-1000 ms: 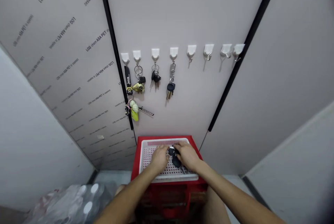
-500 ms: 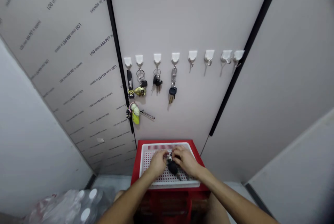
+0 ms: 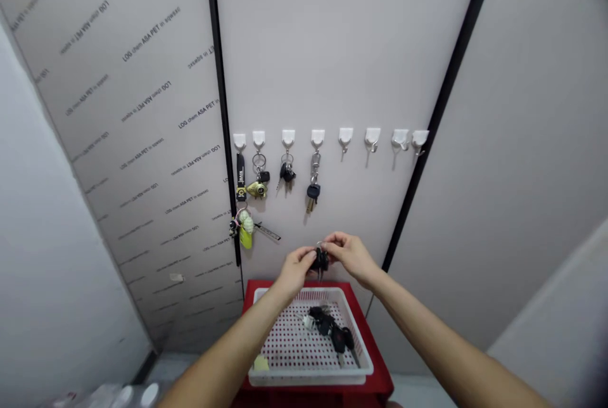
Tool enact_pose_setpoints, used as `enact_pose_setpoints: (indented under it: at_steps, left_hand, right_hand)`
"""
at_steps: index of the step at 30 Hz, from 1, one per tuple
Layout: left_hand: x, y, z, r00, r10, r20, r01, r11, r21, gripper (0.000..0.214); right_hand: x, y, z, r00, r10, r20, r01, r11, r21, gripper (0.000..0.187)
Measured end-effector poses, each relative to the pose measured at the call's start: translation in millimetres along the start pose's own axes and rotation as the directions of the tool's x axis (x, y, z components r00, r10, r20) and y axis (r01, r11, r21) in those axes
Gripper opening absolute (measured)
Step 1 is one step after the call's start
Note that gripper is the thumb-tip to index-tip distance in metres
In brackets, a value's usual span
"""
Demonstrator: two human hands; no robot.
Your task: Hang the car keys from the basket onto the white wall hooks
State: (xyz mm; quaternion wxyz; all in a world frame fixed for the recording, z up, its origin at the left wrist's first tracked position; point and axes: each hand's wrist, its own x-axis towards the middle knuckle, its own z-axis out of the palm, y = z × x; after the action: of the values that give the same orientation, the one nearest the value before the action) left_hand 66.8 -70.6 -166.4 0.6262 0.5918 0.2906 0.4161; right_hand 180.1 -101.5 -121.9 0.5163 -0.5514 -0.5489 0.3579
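Key bunch (image 3: 321, 260) held mid-air, above tray (image 3: 308, 378), below wall hooks (image 3: 345, 137) | L hand (image 3: 295, 267) & R hand (image 3: 350, 255) both pinched on it | est. light, rigid, dangly; grip at ring.

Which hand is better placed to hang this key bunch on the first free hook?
Right, probably. The right hand grips the key bunch at its top and sits almost under the free hook; the left hand is further left.
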Motion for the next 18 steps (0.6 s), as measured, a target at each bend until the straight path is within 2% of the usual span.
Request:
enact_pose_setpoints:
  at_steps: [3, 5, 7, 9, 10, 12, 15, 18]
  left_hand:
    - [14, 35, 10.7, 0.993, 0.108, -0.045, -0.103, 0.989, 0.102, 0.029]
    - [24, 59, 19.1, 0.961, 0.270, -0.063, -0.254, 0.947, 0.196, 0.038]
    - [32, 82, 27.9, 0.890, 0.454, -0.052, -0.412, 0.847, 0.335, 0.045]
    - [39, 103, 36.4, 0.811, 0.585, -0.010, -0.508, 0.711, 0.487, 0.043]
    - [42, 113, 40.2, 0.785, 0.620, 0.013, -0.523, 0.651, 0.550, 0.041]
    - [48, 129, 46.5, 0.768, 0.640, 0.029, -0.501, 0.572, 0.649, 0.039]
    - [56, 143, 51.9, 0.789, 0.614, 0.022, -0.428, 0.523, 0.737, 0.039]
    - [63, 146, 52.8, 0.811, 0.585, 0.017, -0.369, 0.488, 0.791, 0.037]
  right_hand:
    - [13, -27, -13, 0.989, -0.095, -0.115, 0.094, 0.995, -0.014, 0.013]
    - [24, -48, -22, 0.961, -0.181, -0.209, 0.181, 0.983, -0.020, 0.011]
    - [35, -69, -30, 0.916, -0.260, -0.305, 0.269, 0.963, -0.013, 0.009]
    - [45, -88, -36, 0.864, -0.313, -0.395, 0.335, 0.942, -0.014, 0.008]
    - [50, -96, -39, 0.840, -0.329, -0.432, 0.354, 0.935, -0.023, 0.007]
    - [59, -107, -43, 0.808, -0.336, -0.484, 0.362, 0.931, -0.044, 0.006]
    - [71, -113, -47, 0.795, -0.309, -0.522, 0.333, 0.941, -0.050, 0.003]
    - [79, -111, -48, 0.804, -0.266, -0.531, 0.287, 0.957, -0.044, 0.001]
